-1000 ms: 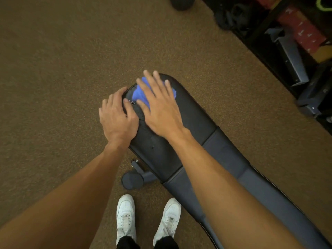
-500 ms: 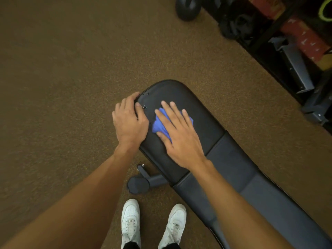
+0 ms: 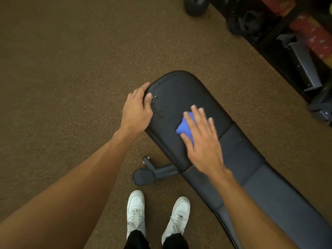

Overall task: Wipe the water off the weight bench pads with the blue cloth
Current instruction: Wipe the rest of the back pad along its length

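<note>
A black weight bench runs from the middle of the view to the lower right, its rounded seat pad (image 3: 181, 90) nearest the centre and a longer back pad (image 3: 280, 200) behind it. My right hand (image 3: 203, 139) lies flat with straight fingers on the blue cloth (image 3: 186, 125), pressing it onto the seat pad near the seam between the pads. Most of the cloth is hidden under the palm. My left hand (image 3: 137, 108) grips the seat pad's left edge, thumb on top. Water droplets (image 3: 156, 97) glisten on the pad beside that thumb.
A bench foot tube with a round end cap (image 3: 143, 176) sticks out on the brown carpet (image 3: 71, 69) below the seat. My white shoes (image 3: 136, 209) stand just under it. Dark gym gear and racks (image 3: 294, 51) line the upper right; a black round weight (image 3: 195, 5) sits at the top.
My right hand has slid the blue cloth from the rounded tip of the seat pad back toward the seam. Droplets now show near the left edge. My left hand kept its hold.
</note>
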{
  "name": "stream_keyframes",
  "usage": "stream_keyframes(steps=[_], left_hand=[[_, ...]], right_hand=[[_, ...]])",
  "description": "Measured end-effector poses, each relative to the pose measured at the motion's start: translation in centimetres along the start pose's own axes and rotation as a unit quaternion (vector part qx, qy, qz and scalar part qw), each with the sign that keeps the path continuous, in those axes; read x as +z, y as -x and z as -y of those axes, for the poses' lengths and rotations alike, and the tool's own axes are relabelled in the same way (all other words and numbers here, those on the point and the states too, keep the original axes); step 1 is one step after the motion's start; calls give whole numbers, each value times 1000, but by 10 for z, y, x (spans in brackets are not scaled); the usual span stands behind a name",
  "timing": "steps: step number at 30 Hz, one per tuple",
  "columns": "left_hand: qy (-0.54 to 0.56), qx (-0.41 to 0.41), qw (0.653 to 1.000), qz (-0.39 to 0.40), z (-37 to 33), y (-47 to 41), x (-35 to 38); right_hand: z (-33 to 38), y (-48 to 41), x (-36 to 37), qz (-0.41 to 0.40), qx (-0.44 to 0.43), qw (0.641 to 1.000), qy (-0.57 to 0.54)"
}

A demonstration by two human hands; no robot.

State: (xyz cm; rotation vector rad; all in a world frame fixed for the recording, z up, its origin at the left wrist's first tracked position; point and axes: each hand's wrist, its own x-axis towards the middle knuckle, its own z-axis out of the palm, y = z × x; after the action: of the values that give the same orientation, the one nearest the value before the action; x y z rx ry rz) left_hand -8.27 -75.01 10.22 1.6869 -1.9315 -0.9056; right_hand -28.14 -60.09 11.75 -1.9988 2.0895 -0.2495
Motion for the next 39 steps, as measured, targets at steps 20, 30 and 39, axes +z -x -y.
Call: stream_keyframes(steps=[20,30,39], left_hand=[[150,-90,985,6,-8,10,-16],[245,-153,957,16,5,12,-24],[318,-201,926,6,28,24,-29]], right_hand=[[38,-35,10,-13,13,1000,-3],[22,7,3,0,45,999,-23],[57,-94,2,1,-79,997,-10]])
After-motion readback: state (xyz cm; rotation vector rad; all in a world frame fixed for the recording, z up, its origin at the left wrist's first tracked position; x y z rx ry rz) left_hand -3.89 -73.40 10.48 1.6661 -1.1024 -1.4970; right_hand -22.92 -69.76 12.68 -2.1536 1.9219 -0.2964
